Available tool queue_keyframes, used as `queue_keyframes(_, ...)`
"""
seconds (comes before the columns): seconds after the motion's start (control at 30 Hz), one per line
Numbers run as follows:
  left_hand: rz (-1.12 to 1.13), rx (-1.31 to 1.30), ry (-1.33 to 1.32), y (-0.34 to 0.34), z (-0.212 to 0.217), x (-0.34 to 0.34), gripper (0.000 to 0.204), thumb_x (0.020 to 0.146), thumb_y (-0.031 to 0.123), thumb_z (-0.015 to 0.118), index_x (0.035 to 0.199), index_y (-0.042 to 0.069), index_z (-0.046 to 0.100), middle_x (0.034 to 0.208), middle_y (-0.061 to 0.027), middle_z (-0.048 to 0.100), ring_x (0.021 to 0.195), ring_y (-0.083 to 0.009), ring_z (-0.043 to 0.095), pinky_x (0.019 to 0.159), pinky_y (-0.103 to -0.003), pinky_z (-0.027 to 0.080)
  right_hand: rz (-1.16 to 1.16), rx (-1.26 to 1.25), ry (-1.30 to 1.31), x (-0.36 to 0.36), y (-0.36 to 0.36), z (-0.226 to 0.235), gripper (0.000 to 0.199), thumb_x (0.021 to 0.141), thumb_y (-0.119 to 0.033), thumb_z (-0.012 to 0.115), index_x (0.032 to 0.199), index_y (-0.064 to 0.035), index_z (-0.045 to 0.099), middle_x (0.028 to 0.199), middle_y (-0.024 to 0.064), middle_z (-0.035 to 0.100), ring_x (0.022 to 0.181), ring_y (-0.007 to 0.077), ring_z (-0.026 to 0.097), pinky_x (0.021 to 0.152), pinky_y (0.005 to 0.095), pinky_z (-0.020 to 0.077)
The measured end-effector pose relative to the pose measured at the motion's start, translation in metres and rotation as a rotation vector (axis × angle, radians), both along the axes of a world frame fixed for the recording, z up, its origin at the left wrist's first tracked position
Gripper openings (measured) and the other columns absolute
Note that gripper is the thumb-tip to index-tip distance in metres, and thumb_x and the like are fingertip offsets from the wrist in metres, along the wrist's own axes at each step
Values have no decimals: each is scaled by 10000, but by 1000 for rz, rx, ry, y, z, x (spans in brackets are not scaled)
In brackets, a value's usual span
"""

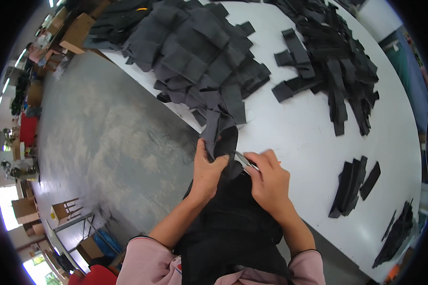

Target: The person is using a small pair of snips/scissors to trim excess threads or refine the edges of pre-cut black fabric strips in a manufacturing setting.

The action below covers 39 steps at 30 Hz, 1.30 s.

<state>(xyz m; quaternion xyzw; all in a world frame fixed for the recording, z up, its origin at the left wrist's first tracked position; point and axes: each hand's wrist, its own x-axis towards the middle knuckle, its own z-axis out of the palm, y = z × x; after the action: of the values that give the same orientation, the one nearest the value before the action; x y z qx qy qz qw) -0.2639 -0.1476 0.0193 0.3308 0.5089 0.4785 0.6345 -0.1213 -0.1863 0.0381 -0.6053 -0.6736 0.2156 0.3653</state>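
Observation:
My left hand is closed on a dark grey fabric piece, pinching it between thumb and fingers at the table's near-left edge. The cloth hangs down toward my black apron and runs up to a large heap of similar dark fabric pieces. In my right hand is a small metal cutting tool, apparently thread snips, its blades pointing left at the cloth beside my left thumb. My right fingers are wrapped round it and hide most of its handle.
On the white table lies a second pile of black strips at the far right. Several short black strips sit nearer on the right, with a small dark bundle beyond. Grey floor, cardboard boxes and a seated person show at left.

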Motion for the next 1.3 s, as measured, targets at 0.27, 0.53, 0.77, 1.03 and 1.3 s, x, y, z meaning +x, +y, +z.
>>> queue_keyframes(0.27,-326,2,-157,-9,-5,7,575,882,350,559,1305,52,309,1165,-80,411,994,-145,470,835,-285,406,-165,-108,672,5,-9,0,136,781,20,540,911,-4,511,734,4,410,597,50,379,506,193,302)
queue_keyframes(0.53,-362,-4,-164,-15,22,1,535,885,353,561,1247,10,368,1026,-52,466,890,-87,451,751,-235,396,-58,-28,872,-26,-11,-1,125,933,-112,409,877,-6,446,736,51,480,557,90,485,492,189,350)
queue_keyframes(0.77,-449,-115,-272,-15,37,12,486,873,386,569,1168,31,416,896,-35,550,497,-18,396,436,-171,344,-75,-49,890,-26,-33,-2,203,956,-220,396,916,-27,447,734,68,552,519,99,544,425,170,315)
queue_keyframes(1.03,-385,-102,-367,-20,46,4,498,911,379,494,1270,55,377,1171,-149,544,1084,-202,516,891,-310,444,73,-35,569,-38,-59,16,140,926,-110,451,932,-12,551,845,109,568,705,250,559,728,325,434)
queue_keyframes(1.3,-246,-72,-364,-27,63,-2,479,924,398,457,1214,17,441,1130,-107,570,986,-139,536,822,-257,451,135,241,382,-50,-63,31,76,875,-55,520,904,-2,566,854,156,566,788,295,547,719,341,443)
